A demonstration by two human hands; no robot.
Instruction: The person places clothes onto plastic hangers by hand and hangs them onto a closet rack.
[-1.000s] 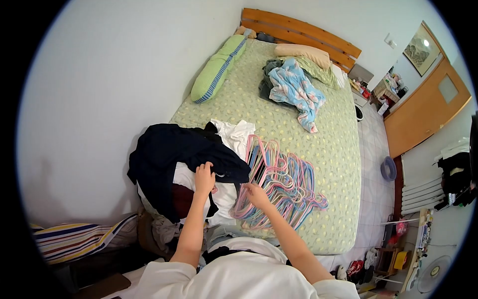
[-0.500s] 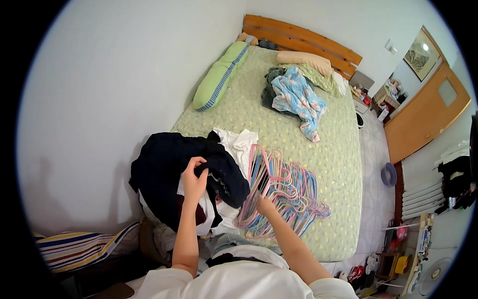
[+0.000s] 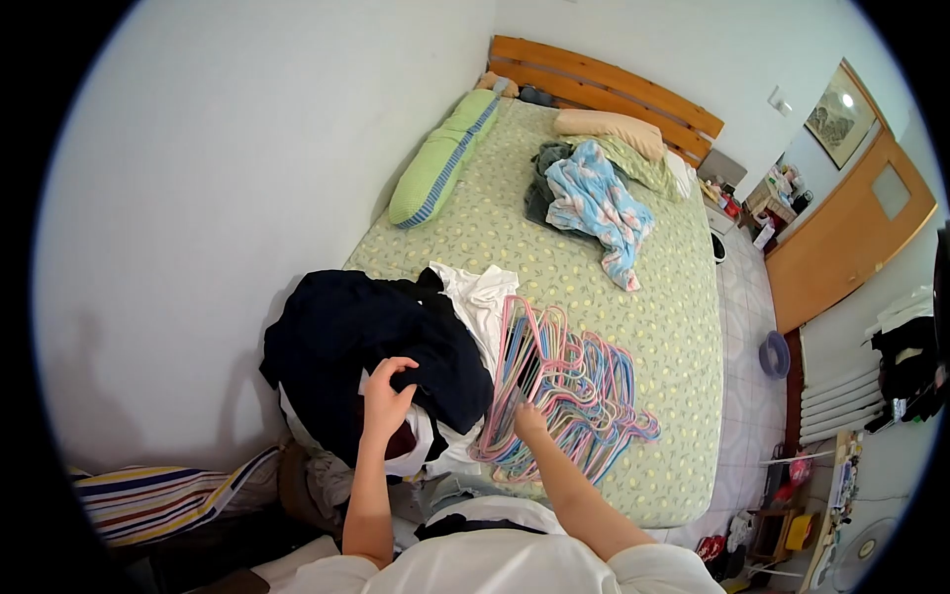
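Left hand (image 3: 387,400) is resting at dark, floppy-looking cloth (image 3: 450,381), best held by edges; right hand (image 3: 530,423) is touching hangers (image 3: 584,396); can't tell either grip.

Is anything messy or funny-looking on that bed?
Yes, it looks messy. The blue patterned cloth lies crumpled on the bed instead of folded, and the hangers overlap in a jumble beside a rumpled heap of clothes. I can't see anything spilled or broken.
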